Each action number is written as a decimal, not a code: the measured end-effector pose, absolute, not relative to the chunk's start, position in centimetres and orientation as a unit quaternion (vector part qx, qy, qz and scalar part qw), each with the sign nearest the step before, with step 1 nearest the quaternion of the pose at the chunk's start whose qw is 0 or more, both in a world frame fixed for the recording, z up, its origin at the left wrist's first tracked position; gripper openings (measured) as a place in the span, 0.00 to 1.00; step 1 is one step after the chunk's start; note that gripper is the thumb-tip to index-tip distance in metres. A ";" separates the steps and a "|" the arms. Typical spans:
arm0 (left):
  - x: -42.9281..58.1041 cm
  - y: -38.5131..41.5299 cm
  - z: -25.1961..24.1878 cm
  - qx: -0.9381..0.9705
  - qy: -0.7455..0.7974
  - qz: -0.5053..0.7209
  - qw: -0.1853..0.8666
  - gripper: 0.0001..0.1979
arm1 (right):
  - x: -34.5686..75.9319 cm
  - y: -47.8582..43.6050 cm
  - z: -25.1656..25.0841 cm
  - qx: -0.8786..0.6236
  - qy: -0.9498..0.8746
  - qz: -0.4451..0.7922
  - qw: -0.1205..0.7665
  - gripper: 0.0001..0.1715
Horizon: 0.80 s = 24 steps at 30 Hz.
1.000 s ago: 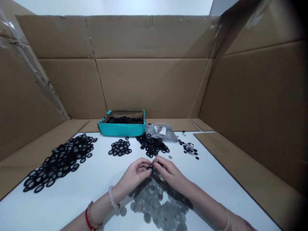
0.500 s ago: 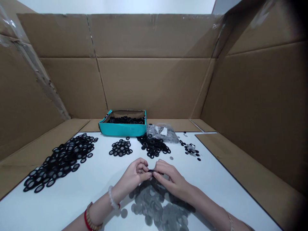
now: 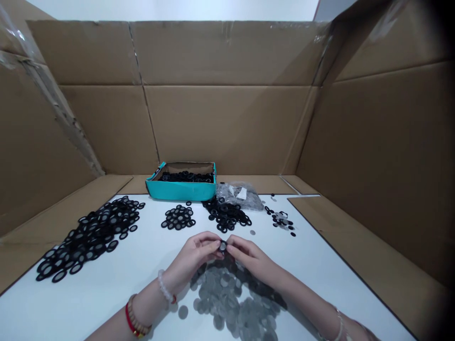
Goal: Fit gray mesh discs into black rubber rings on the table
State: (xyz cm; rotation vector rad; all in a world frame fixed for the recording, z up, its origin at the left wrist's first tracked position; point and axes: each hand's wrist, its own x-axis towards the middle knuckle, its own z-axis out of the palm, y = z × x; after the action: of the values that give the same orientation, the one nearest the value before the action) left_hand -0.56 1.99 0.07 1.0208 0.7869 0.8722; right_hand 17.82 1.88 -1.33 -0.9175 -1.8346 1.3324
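Observation:
Between my fingertips is a small black rubber ring (image 3: pixel 222 246) with a grey centre, pinched from both sides by my left hand (image 3: pixel 194 253) and my right hand (image 3: pixel 247 258). Just below my hands lies a spread of loose grey mesh discs (image 3: pixel 227 296), some mixed with black rings. My wrists and forearms pass on either side of that spread. A lone disc (image 3: pixel 183 312) lies near my left wrist, which wears beaded bracelets.
On the white table (image 3: pixel 142 265), black ring piles lie at left (image 3: pixel 88 237), centre (image 3: pixel 178 217) and back (image 3: pixel 225 215). Behind them stand a teal box (image 3: pixel 181 190) of rings and a plastic bag (image 3: pixel 240 195) of discs. Cardboard walls (image 3: pixel 227 128) surround the table.
The ring has turned from edge-on to face-on between my fingertips. My hands have shifted slightly, with the left fingers now stretched flatter toward the ring.

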 end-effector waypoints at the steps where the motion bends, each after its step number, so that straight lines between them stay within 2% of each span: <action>1: -0.6 2.0 0.2 0.451 0.354 0.391 0.720 0.09 | 17.8 1.9 -1.4 -0.353 -0.699 0.517 0.345 0.19; 9: -0.3 1.6 1.0 0.422 0.342 0.387 0.745 0.10 | 17.8 2.2 -1.3 -0.333 -0.657 0.572 0.361 0.19; 18: 0.0 1.7 0.4 0.536 0.449 0.405 0.589 0.12 | 17.7 2.0 -1.5 -0.370 -0.719 0.479 0.342 0.19; 24: 0.1 1.7 0.0 0.550 0.459 0.390 0.579 0.10 | 17.4 1.3 -1.0 -0.376 -0.750 0.442 0.317 0.19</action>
State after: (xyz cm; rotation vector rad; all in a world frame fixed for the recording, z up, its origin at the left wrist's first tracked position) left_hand 0.06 1.73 0.01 1.2858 1.0731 0.9126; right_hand 17.41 1.33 -1.00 -0.9907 -1.9742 1.1635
